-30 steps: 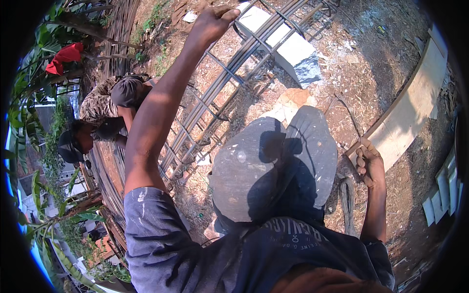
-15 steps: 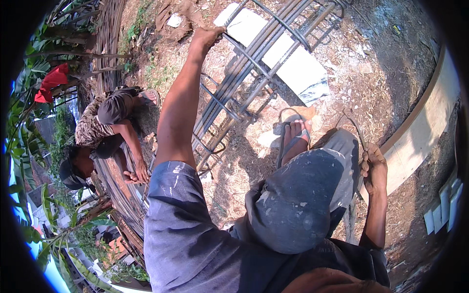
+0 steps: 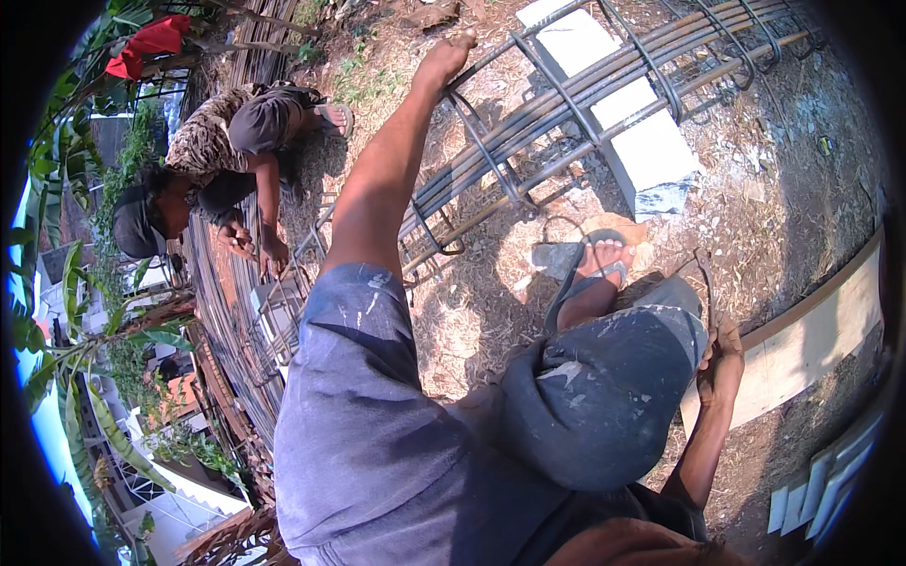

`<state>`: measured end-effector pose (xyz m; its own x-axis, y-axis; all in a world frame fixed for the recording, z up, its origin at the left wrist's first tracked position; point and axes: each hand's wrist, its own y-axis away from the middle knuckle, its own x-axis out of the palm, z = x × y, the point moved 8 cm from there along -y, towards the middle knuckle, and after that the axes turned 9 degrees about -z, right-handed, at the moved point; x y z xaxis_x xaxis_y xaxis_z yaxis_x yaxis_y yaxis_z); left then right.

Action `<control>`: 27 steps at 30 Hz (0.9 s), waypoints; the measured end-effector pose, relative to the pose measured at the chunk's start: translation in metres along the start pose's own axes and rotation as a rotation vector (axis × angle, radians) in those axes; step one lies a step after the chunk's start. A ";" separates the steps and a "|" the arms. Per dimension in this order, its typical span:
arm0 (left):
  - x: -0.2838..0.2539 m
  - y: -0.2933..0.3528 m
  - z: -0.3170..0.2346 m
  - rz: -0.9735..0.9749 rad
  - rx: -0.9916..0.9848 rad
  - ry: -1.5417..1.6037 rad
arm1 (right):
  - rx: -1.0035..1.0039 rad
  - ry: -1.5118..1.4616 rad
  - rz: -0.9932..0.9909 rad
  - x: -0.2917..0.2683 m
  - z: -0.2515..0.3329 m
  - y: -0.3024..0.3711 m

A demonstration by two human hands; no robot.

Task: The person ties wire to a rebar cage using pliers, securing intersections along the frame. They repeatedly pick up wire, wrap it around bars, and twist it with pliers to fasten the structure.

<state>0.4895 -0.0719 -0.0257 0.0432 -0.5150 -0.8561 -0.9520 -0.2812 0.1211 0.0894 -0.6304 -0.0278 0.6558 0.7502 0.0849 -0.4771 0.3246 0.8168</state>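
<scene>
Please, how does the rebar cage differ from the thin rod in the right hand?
The rebar cage is long and built of many bars and stirrups, while the thin rod looks like one short, bent piece. The rebar cage passes over a white block; the thin rod is in the right hand. Both appear metallic.

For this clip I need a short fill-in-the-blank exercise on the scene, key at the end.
1. The left hand is at the rebar cage, which crosses over a block coloured mostly ____.
2. The thin, bent rod is in the ____ hand.
3. The cloth at the picture's upper left is ____.
4. The co-worker is on the person's ____ side.

Missing words: white; right; red; left.
</scene>
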 end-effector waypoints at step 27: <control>0.013 0.073 -0.214 -0.276 0.754 0.072 | -0.924 0.653 -0.110 -0.005 0.119 0.018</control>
<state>0.4856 -0.2726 0.0794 0.3018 -0.5648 -0.7681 -0.8514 0.2028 -0.4836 0.1472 -0.6974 0.0542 0.4194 0.7605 -0.4958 -0.8620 0.5049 0.0452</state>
